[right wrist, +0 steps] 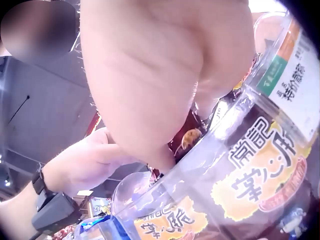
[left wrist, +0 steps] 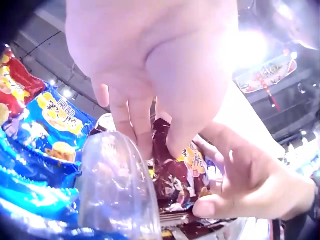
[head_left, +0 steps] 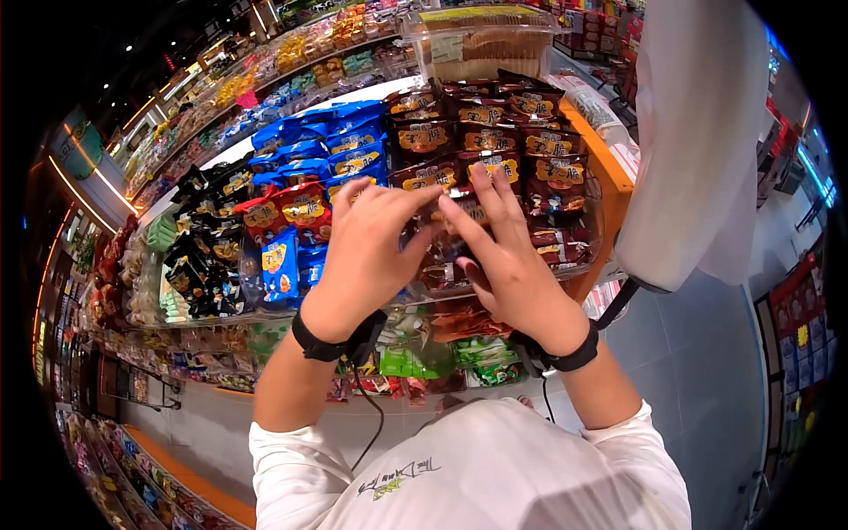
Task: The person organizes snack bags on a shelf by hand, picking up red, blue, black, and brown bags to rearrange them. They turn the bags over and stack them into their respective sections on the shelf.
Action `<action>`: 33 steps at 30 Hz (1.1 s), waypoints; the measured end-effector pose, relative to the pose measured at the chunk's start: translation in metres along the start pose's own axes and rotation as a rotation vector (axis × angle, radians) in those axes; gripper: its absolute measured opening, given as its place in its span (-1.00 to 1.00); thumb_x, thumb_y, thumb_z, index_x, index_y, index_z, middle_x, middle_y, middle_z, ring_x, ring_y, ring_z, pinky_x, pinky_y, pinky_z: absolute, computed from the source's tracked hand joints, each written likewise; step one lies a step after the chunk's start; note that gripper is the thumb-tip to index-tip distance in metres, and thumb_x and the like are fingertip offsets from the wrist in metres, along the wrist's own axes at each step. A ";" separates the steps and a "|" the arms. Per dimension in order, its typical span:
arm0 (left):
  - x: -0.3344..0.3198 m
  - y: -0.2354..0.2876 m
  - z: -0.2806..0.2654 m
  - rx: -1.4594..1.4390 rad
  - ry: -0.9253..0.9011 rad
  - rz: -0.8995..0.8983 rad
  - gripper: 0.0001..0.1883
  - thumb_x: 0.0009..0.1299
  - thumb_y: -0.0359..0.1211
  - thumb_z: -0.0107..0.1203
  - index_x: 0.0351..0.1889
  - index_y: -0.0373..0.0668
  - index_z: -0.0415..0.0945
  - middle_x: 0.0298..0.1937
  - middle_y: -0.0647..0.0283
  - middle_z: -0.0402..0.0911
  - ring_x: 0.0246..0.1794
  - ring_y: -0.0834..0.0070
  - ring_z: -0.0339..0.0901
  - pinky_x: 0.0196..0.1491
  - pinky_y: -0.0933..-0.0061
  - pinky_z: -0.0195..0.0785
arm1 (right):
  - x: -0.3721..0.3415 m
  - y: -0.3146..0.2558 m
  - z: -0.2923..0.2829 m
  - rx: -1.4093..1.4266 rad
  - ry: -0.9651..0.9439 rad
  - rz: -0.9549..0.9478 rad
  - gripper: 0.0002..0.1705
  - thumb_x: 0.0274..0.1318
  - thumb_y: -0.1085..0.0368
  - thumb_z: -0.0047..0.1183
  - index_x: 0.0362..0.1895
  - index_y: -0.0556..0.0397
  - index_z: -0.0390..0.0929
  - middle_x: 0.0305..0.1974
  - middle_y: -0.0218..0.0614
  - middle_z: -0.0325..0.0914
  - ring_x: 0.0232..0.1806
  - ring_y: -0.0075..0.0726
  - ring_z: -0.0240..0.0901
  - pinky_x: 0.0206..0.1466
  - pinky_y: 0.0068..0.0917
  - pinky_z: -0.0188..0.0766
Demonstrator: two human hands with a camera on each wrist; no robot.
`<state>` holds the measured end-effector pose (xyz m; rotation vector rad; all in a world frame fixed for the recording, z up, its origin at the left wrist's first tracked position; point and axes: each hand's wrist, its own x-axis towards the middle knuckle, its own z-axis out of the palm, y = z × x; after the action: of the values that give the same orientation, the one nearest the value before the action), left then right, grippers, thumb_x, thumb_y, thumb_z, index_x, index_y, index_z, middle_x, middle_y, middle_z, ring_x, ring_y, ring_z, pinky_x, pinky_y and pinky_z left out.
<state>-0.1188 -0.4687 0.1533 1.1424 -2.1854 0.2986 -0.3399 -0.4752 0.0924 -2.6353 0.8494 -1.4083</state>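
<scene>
Both hands are over the maroon snack packets (head_left: 539,181) in a clear plastic bin (right wrist: 165,185). My left hand (head_left: 362,243) reaches in from the left, with its thumb and fingers on either side of the upper part of one maroon packet (left wrist: 175,172) that stands upright. Fingers of my right hand (head_left: 517,265) stretch out fairly straight over the same packets, the index fingertip right by the left one. In the left wrist view the right thumb (left wrist: 207,206) lies at that packet's lower corner. The right hand's fingertips are partly hidden behind the bin wall in the right wrist view.
Blue packets (head_left: 358,159), red packets (head_left: 302,205) and black packets (head_left: 199,265) fill the left side of the display. Behind stands a clear lidded box (head_left: 481,53). A large pale hanging object (head_left: 693,141) is close on the right, beside the orange edge (head_left: 609,194).
</scene>
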 end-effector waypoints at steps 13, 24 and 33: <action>0.003 -0.014 0.009 0.353 0.034 -0.082 -0.58 0.34 -0.20 0.53 0.16 0.02 0.77 0.13 0.33 0.70 0.27 0.26 0.58 0.58 -0.09 0.09 | 0.002 -0.005 0.016 -0.403 -0.017 0.164 -0.24 0.25 0.22 0.37 0.52 0.09 0.51 0.34 -0.08 0.61 0.44 0.04 0.48 0.48 -0.02 0.27; 0.042 -0.021 0.010 0.373 -0.190 0.004 0.08 0.10 0.09 0.65 0.52 -0.23 0.46 0.25 0.04 0.66 0.42 0.05 0.52 0.62 -0.11 0.09 | 0.004 -0.003 0.014 -0.158 0.041 0.220 -0.45 0.25 0.24 0.37 0.29 0.09 0.60 0.13 -0.08 0.60 0.14 0.12 0.59 0.23 -0.06 0.48; 0.063 -0.024 0.006 0.398 -0.357 -0.014 -0.02 0.04 0.10 0.67 0.36 -0.20 0.54 0.02 0.15 0.70 0.26 0.10 0.61 0.67 -0.28 0.00 | 0.003 0.001 0.010 0.036 -0.001 0.229 -0.40 0.32 0.29 0.32 0.34 0.34 0.51 0.43 0.25 0.42 0.29 0.38 0.53 0.38 0.11 0.51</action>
<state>-0.1282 -0.5271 0.1865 1.5235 -2.4966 0.5820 -0.3317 -0.4798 0.0886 -2.4198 1.0747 -1.3505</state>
